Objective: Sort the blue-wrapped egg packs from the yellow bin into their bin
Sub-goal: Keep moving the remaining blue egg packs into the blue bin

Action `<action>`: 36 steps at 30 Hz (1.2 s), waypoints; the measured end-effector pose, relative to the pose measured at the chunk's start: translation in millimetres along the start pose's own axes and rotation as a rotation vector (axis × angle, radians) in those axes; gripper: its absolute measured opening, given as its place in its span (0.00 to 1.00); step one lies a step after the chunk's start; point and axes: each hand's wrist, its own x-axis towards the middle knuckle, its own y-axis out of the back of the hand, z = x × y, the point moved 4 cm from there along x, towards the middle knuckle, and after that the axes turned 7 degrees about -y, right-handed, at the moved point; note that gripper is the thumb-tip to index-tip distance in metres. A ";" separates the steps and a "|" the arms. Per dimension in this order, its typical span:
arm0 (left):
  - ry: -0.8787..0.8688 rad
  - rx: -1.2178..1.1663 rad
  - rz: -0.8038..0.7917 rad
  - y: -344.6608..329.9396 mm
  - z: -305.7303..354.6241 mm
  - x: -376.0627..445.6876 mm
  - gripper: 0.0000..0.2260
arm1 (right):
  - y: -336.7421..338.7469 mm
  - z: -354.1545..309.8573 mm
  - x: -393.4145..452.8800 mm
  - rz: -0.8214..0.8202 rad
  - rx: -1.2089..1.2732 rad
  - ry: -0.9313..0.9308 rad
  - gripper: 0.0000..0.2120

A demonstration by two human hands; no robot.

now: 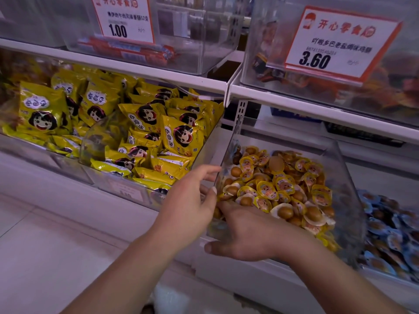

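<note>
At the front left corner of the clear yellow bin (340,159), both hands meet. The left hand (190,200) is on the outside of the bin's left wall, fingers straight and spread, the thumb lying over the wall's near edge; this grip is apart and steadies rather than clamps. The right hand (247,232) reaches in over the low front lip, palm down, fingers pointing left and away into the heap of yellow egg packs (278,189). Its fingertips are buried among the packs, so I cannot tell whether that grip is closed on anything.

No blue-wrapped pack shows on the surface of the heap; any stray one would be underneath or behind the hands. The blue egg packs (390,234) fill the neighbouring bin to the right, just beyond the yellow bin's right wall.

The coming move turns on this layout: the target bin lies to the right of both hands, across the full width of the yellow bin, and the right hand is the nearer one. It points leftward now, so carrying a pack over would likely mean drawing back and sweeping right over the tall clear wall. The packs are small, round and flat, with no clear long axis, so a pinch from above should suit any of them.
</note>
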 end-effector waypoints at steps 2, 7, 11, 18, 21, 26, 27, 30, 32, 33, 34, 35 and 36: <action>-0.001 0.001 -0.004 0.3 0.0 -0.5 0.19 | -0.2 2.1 3.5 0.058 0.020 0.034 0.34; 0.004 -0.008 -0.011 2.0 1.1 -0.4 0.19 | 16.0 14.0 -1.5 0.072 0.275 0.185 0.14; 0.005 0.000 -0.020 3.0 1.9 0.1 0.19 | 11.0 21.0 -7.9 0.032 0.211 0.223 0.20; 0.001 -0.013 -0.016 6.1 5.8 0.1 0.18 | 13.3 37.4 -11.3 0.090 0.387 0.215 0.12; -0.007 -0.028 0.045 14.5 8.0 1.9 0.16 | 9.5 42.3 -12.8 0.134 0.493 0.188 0.11; -0.140 -0.108 0.366 32.8 32.2 -1.7 0.12 | 23.2 56.6 -12.7 0.310 0.796 0.068 0.10; -0.189 -0.105 0.369 29.4 39.8 -2.6 0.12 | 24.0 59.5 -12.3 0.372 0.850 0.038 0.11; -0.268 -0.077 0.229 2.8 54.2 -2.8 0.12 | 25.9 71.3 -11.5 0.531 1.089 -0.053 0.14; -0.263 -0.042 0.095 -19.7 57.8 -1.5 0.12 | 29.6 79.7 -13.6 0.618 1.247 -0.107 0.14; -0.255 -0.017 0.015 -31.1 58.0 -0.7 0.12 | 32.1 84.5 -15.2 0.664 1.295 -0.134 0.14; -0.246 0.026 -0.082 -42.8 55.7 -0.2 0.13 | 34.0 88.2 -17.0 0.698 1.326 -0.156 0.15; -0.233 0.095 -0.199 -55.1 52.2 -0.1 0.14 | 34.9 92.0 -19.6 0.712 1.362 -0.169 0.16; -0.216 0.189 -0.321 -67.3 47.3 -0.8 0.16 | 35.0 95.1 -22.3 0.704 1.421 -0.173 0.17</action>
